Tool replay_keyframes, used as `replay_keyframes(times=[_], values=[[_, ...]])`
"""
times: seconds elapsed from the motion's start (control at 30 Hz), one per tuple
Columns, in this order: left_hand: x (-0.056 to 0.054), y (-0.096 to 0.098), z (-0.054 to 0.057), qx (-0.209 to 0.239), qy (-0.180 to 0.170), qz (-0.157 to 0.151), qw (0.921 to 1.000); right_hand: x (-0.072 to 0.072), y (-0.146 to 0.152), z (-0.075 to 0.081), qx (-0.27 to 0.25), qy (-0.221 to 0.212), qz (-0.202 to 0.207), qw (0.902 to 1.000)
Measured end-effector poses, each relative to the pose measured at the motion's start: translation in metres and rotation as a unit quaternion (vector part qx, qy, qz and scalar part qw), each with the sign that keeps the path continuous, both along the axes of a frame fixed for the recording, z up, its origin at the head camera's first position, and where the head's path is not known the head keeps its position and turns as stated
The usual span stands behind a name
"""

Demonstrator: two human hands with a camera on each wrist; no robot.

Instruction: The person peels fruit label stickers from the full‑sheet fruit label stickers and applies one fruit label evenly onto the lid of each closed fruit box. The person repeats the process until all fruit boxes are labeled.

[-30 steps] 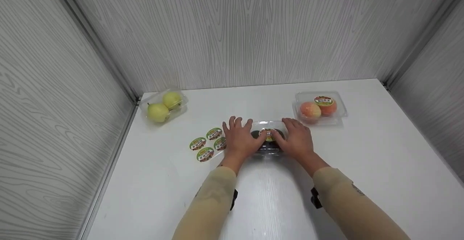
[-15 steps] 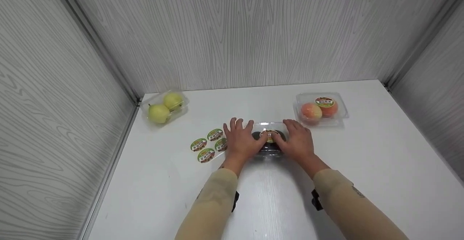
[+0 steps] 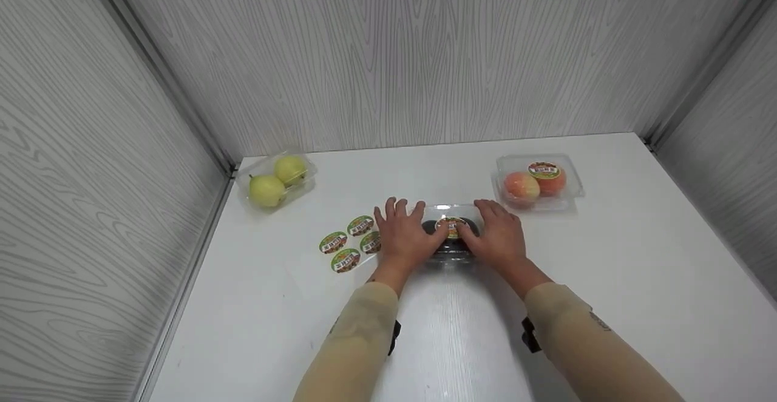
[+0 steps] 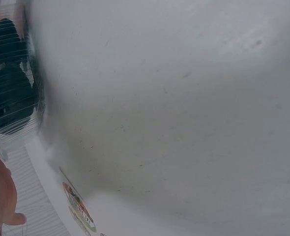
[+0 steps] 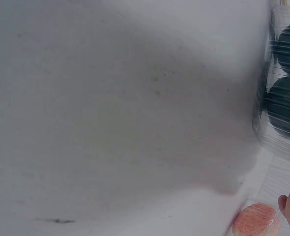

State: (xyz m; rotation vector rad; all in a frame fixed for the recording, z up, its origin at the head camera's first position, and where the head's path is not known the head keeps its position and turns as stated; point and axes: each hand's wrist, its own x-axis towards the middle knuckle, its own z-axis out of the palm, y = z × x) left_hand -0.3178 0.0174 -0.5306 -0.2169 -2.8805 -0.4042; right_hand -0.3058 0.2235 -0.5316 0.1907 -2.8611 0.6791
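A clear plastic clamshell box sits on the table between the two hands. Dark round fruits are inside it, dark green in the wrist views; their kind is unclear. On its lid lies an oval sticker, partly covered by both thumbs. My left hand rests at the box's left side, fingers spread and thumb pressing the sticker. On the right side my right hand lies with its fingers extended forward, its thumb also on the sticker. Only part of each hand shows in the wrist views.
Left of the box lies a sheet of oval stickers, partly behind the left hand. A clear box with two yellow-green pears stands at the back left. At the back right, a stickered clear box holds peach-coloured fruits. Wood-grain walls surround the white table.
Both hands keep their places on the box, thumbs still on the sticker. The head view has shifted very slightly; nothing else has visibly moved.
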Motion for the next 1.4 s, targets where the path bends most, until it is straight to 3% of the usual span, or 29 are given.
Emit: replay_keyframes(times=[0.7,1.4], values=[[0.0005,0.0013,-0.0017,0.011,0.013,0.004,0.9998,-0.0001,0.0004,-0.0003,0.007,-0.007,-0.002,0.9999],[0.0016,-0.0008,-0.0001,0.013,-0.006,0.0,0.9999,0.0014,0.0009,0.0008,0.009,-0.007,0.007,0.9999]])
